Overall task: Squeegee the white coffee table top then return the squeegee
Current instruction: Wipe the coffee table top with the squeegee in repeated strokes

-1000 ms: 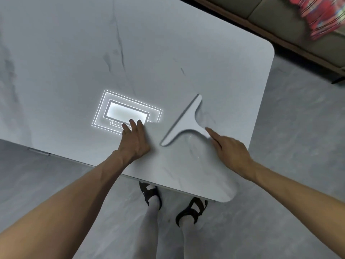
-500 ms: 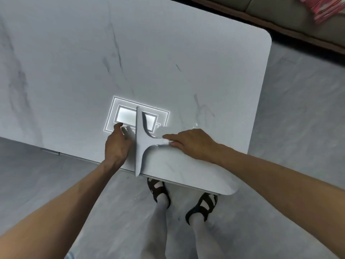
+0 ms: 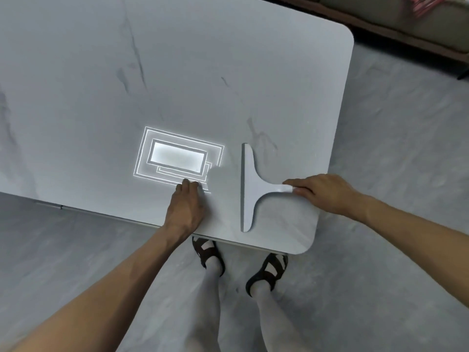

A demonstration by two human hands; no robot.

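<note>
Right fingers (image 3: 300,191) are curling round the stub end of the handle, thumb side on top; right hand (image 3: 323,193) is gripping it. Squeegee (image 3: 250,189) is lying flat near the table's front right corner: T-shaped, smooth pale plastic, straight blade edge facing left and running front to back, handle pointing right. Left fingers (image 3: 189,186) are sitting bunched, tips touching the top, holding nothing; left hand (image 3: 186,209) is resting just left of the blade, apart from it. Coffee table (image 3: 177,72) is showing a glossy white marble-look top, grey veins, rounded corners. Rectangular lamp reflection (image 3: 177,157) is glaring beyond the left fingertips. Black sandals (image 3: 208,252) are standing on the grey floor (image 3: 380,148); sofa (image 3: 406,21) is sitting far right.
</note>
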